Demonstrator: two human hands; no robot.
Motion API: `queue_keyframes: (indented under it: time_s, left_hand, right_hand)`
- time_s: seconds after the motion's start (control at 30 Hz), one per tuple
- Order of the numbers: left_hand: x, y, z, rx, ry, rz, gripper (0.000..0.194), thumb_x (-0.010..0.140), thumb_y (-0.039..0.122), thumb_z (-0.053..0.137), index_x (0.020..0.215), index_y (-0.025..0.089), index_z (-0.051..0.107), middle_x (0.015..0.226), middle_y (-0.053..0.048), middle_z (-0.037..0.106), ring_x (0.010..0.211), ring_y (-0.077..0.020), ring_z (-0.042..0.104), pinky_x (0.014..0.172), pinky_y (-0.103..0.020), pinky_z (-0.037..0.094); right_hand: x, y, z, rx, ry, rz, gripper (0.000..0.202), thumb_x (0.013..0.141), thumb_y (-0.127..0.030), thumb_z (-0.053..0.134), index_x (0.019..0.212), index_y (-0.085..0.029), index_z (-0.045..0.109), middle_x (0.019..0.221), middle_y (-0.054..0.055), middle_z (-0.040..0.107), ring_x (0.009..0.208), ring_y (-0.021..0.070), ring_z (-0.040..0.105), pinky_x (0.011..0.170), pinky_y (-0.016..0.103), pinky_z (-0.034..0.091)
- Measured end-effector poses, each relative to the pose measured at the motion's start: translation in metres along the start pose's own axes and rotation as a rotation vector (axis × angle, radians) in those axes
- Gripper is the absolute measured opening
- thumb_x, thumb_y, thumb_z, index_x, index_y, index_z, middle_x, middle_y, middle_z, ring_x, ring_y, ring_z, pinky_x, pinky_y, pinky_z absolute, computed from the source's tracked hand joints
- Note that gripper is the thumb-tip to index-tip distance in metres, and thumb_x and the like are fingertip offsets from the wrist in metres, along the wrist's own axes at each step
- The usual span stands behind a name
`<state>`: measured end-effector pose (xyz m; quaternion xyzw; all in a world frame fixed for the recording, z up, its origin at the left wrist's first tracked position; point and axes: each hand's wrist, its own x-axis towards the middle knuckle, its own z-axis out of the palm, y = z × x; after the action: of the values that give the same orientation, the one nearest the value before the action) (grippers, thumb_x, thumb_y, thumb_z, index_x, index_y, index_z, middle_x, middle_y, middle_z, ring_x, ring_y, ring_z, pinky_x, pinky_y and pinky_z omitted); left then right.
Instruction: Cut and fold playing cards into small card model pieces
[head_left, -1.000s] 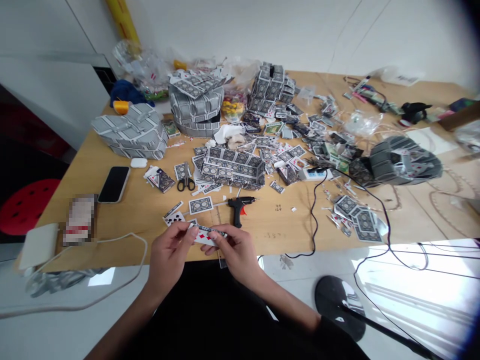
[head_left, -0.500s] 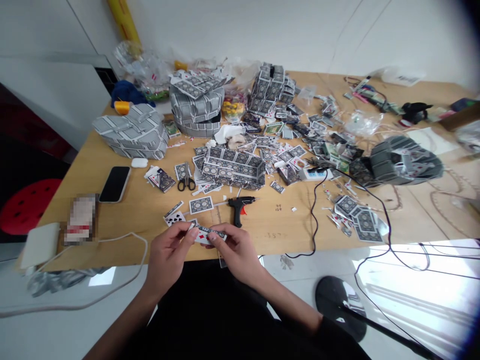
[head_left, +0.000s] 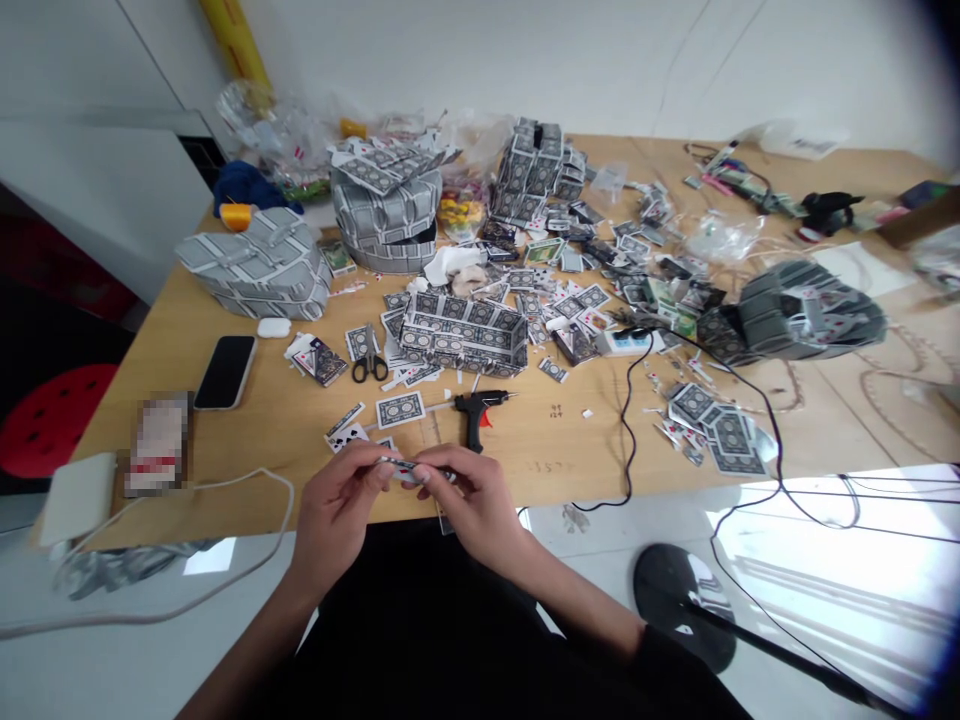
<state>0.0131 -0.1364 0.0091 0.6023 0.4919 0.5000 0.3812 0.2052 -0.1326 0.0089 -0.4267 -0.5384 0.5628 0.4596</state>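
Between my two hands is a playing card (head_left: 405, 469), seen nearly edge-on at the table's front edge. My left hand (head_left: 343, 498) pinches its left end, and my right hand (head_left: 466, 494) pinches its right end. Just beyond my hands lie a black hot glue gun (head_left: 475, 412) with an orange trigger, a card lying back-up (head_left: 400, 410) and a spade card (head_left: 347, 437). Black-handled scissors (head_left: 369, 362) rest further back, in front of an open box built from cards (head_left: 465, 333).
Woven card pieces (head_left: 259, 265) and a lidded round one (head_left: 386, 210) stand at the back left. Loose cards (head_left: 577, 300) are heaped in the middle. A phone (head_left: 226, 372) lies at left, a power strip (head_left: 628, 343) with a black cord (head_left: 628, 440) at right.
The card has tipped in my fingers, so less of its red-diamond face shows now. Both hands keep their pinch on it in almost the same place. The view has shifted slightly.
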Motion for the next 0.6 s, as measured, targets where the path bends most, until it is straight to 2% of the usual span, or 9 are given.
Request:
queue_keyframes:
  time_s: [0.1,0.2,0.37,0.6]
  left_hand:
    - [0.0,0.0,0.001,-0.032,-0.018,-0.005,0.015,0.103,0.019,0.07,0.108,0.026,0.081,0.095,0.0,0.075,0.072,-0.01,0.07,0.071,-0.02,0.059]
    - [0.0,0.003,0.003,-0.037,-0.031,-0.011,0.017,0.103,0.017,0.069,0.111,0.027,0.081,0.095,0.001,0.075,0.072,-0.0092,0.072,0.071,-0.018,0.059]
    - [0.002,0.012,0.005,0.014,-0.036,-0.033,0.02,0.103,0.014,0.068,0.11,0.027,0.081,0.092,0.002,0.076,0.07,-0.0078,0.072,0.07,-0.016,0.059]
    - [-0.001,0.01,0.004,-0.005,-0.032,-0.063,0.015,0.105,0.02,0.068,0.11,0.026,0.081,0.095,0.001,0.078,0.071,-0.0083,0.072,0.072,-0.016,0.06]
  right_hand:
    - [-0.001,-0.002,-0.001,-0.085,0.025,-0.105,0.017,0.106,-0.031,0.069,0.107,-0.02,0.083,0.1,0.009,0.082,0.088,0.0199,0.078,0.072,0.028,0.063]
    - [-0.002,-0.002,-0.001,-0.123,0.04,-0.146,0.016,0.107,-0.027,0.068,0.107,-0.02,0.082,0.1,0.009,0.082,0.089,0.0203,0.078,0.069,0.027,0.062]
    - [-0.002,-0.002,-0.001,-0.207,0.065,-0.227,0.014,0.107,-0.021,0.066,0.105,-0.02,0.08,0.096,0.008,0.082,0.088,0.0204,0.078,0.079,0.03,0.064]
    - [-0.003,0.003,0.0,-0.328,0.08,-0.379,0.015,0.107,-0.014,0.064,0.111,-0.02,0.076,0.099,0.008,0.081,0.091,0.0197,0.078,0.086,0.031,0.065]
